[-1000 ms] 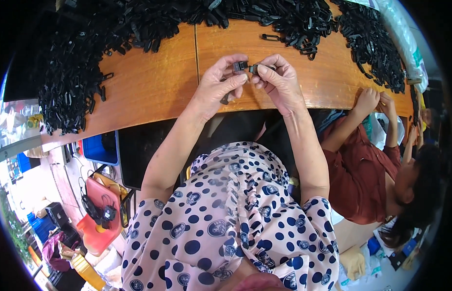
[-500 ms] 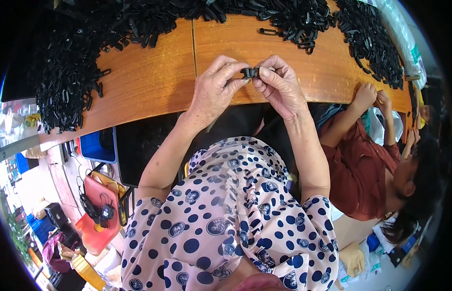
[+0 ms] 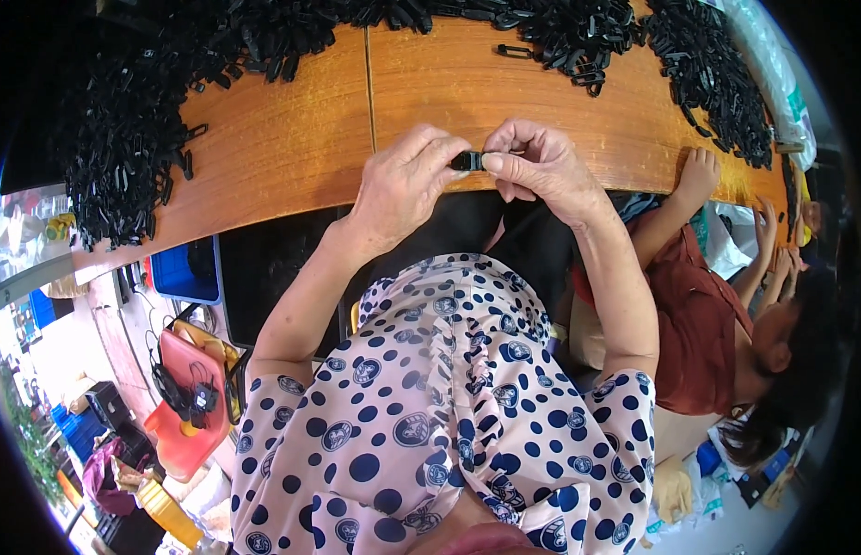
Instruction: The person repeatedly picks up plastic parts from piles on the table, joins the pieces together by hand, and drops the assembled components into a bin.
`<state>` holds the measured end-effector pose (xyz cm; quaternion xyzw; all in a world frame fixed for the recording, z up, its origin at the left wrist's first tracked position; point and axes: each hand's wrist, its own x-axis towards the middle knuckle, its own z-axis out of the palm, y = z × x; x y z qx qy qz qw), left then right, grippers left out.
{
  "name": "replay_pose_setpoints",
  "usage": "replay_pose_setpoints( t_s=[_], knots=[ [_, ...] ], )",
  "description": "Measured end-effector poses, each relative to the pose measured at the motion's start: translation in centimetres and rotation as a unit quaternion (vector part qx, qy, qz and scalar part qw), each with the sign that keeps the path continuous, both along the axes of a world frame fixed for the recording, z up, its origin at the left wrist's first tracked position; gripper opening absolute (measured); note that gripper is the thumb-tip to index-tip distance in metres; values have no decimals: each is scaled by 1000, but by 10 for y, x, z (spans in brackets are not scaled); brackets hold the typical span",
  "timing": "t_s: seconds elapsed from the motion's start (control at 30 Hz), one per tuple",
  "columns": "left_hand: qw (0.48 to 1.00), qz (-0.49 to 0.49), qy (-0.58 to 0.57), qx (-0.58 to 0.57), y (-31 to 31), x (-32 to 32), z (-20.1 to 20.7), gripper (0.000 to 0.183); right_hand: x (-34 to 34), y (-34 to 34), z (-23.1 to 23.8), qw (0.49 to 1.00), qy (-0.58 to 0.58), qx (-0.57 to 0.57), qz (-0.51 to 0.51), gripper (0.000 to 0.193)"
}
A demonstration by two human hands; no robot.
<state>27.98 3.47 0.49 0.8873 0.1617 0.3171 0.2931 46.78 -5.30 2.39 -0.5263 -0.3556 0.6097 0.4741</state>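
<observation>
Grasping opposite ends of one small black plastic clip (image 3: 467,161), the fingers of the left hand (image 3: 401,185) and right hand (image 3: 544,174) are above the near edge of one wooden worktop (image 3: 282,134); whether the clip is one part or two joined, I cannot tell. On the right, one co-worker (image 3: 694,347) in dark red has an arm at the worktop's edge. Farther across, one black loop (image 3: 514,47) lies just beside heaped black pieces (image 3: 583,37), too many to count, and one bundle of clear plastic (image 3: 768,79) lies at the far right.
</observation>
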Motion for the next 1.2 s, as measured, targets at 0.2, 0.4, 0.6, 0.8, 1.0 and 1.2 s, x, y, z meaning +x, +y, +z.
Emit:
replay_pose_setpoints(
  t_s=[0.2, 0.4, 0.6, 0.8, 1.0, 1.2],
  knots=[
    [998, -19, 46, 34, -2, -11, 3, 29, -5, -3, 3, 997, -68, -27, 31, 18],
    [993, -69, 88, -31, -10, -17, -4, 21, -2, -13, -27, 961, 188, -191, 67, 21],
    [987, -35, 100, -119, -18, -23, -7, 19, -20, -22, -32, 978, 165, -127, 24, 23],
    [937, -40, 6, -346, -24, -24, -19, 15, -25, -16, -35, 931, 318, -170, 63, 31],
    [807, -33, -127, -576, -25, -36, -30, 26, -44, -7, -42, 934, 293, -76, 190, 66],
    [791, -20, -161, -590, -33, -64, -39, 37, -84, 4, -50, 973, 180, -27, 143, 51]
  ],
)
